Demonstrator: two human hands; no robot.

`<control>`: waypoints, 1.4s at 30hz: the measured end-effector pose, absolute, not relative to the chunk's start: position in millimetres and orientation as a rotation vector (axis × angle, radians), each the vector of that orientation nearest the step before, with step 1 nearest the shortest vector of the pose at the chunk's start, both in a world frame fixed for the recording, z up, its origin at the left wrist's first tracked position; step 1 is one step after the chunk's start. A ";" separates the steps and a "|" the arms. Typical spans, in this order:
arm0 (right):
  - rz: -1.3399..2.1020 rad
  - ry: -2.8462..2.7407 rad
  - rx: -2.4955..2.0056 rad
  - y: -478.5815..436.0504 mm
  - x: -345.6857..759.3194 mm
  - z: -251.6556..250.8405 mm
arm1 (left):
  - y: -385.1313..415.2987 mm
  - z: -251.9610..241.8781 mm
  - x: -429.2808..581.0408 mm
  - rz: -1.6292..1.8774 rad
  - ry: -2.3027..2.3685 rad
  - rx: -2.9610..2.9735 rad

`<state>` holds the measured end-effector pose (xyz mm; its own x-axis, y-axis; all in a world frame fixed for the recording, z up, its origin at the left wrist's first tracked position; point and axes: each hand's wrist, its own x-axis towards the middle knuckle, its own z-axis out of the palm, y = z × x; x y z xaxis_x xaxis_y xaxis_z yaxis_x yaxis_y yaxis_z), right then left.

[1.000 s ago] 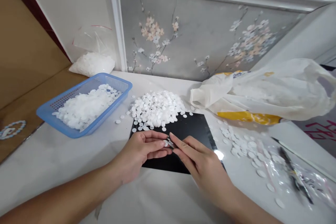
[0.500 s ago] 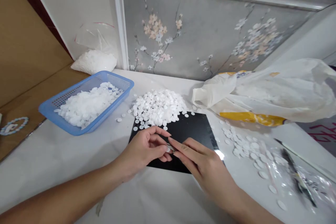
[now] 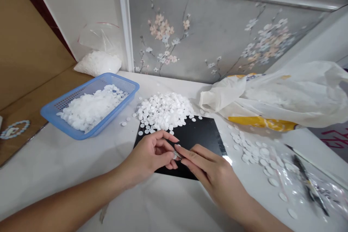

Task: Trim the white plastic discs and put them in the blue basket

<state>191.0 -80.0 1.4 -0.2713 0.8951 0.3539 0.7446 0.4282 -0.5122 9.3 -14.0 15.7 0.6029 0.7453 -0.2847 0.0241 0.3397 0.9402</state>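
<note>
Over the black mat point(image 3: 201, 137), my left hand point(image 3: 148, 156) pinches a small white disc point(image 3: 174, 156) between thumb and fingers. Close against it, my right hand point(image 3: 217, 170) is closed around a small thin metal tool point(image 3: 178, 154), its tip meeting the disc. Fingers cover most of this tool, so its exact kind is hidden. Just beyond my hands a heap of white discs point(image 3: 165, 108) lies partly on the mat's far edge. To the left, a blue plastic basket point(image 3: 89, 132) holds many more discs.
A clear bag of white material point(image 3: 98, 63) leans at the back left. On the right lie a white and yellow plastic bag point(image 3: 272, 98), scattered discs point(image 3: 252, 152), a black-handled tool point(image 3: 310, 183) and clear plastic packets. A beaded bracelet point(image 3: 15, 129) rests on cardboard at far left.
My hands stay almost in place, with only slight finger movement around the disc and the tool. The view has shifted very slightly.
</note>
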 end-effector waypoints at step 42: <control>-0.039 -1.911 -1.969 -59.1 272.8 -12.7 | -13.1 14.5 11.6 0.544 0.847 1.027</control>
<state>272.8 -59.1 -12.7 0.0676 0.9550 0.2888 0.9660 0.0098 -0.2584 11.6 -13.1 14.5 0.5747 0.7401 -0.3494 -0.0096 0.4330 0.9014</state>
